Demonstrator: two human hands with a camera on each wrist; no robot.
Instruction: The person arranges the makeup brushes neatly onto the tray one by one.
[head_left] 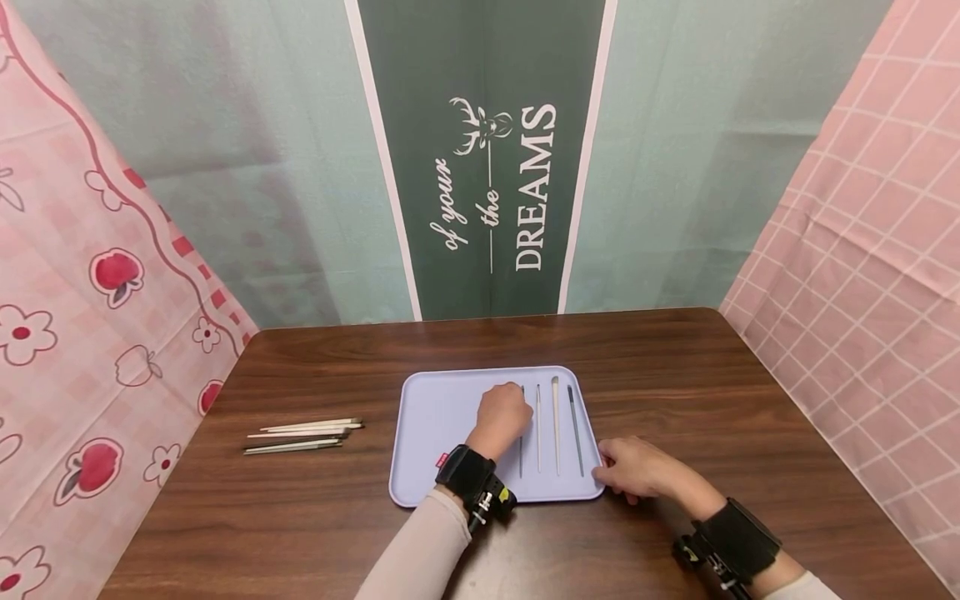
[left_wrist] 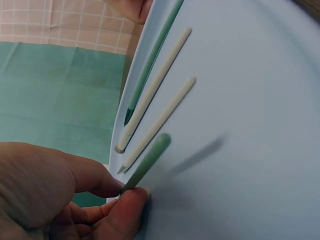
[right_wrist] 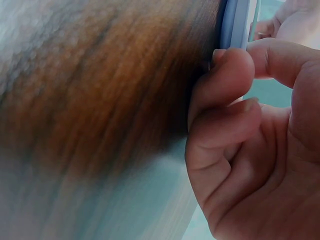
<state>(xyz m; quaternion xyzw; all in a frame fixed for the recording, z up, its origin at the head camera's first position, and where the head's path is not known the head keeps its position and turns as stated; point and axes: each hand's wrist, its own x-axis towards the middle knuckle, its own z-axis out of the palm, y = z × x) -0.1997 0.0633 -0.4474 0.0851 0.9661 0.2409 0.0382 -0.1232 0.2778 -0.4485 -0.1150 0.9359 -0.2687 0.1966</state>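
Note:
My left hand (head_left: 504, 414) is over the lavender tray (head_left: 435, 400) and pinches a green paintbrush (left_wrist: 150, 159) near its bristle end. The bristles are hidden by the fingers; the handle's rounded tip stands up off the tray and casts a shadow. Beside it on the tray lie two cream-handled paintbrushes (head_left: 556, 425) and, farthest right, another green paintbrush (head_left: 576, 433), roughly side by side. At the tray's lower right corner my right hand (head_left: 637, 467) grips the rim, its thumb and fingers bent around the edge, as the right wrist view also shows.
Left of the tray, a loose bundle of several paintbrushes (head_left: 300, 432) lies on the brown wooden table (head_left: 300, 517). Behind the table hangs a green cloth (head_left: 487, 292) with white lettering. Pink patterned cloths (head_left: 862, 333) flank both sides.

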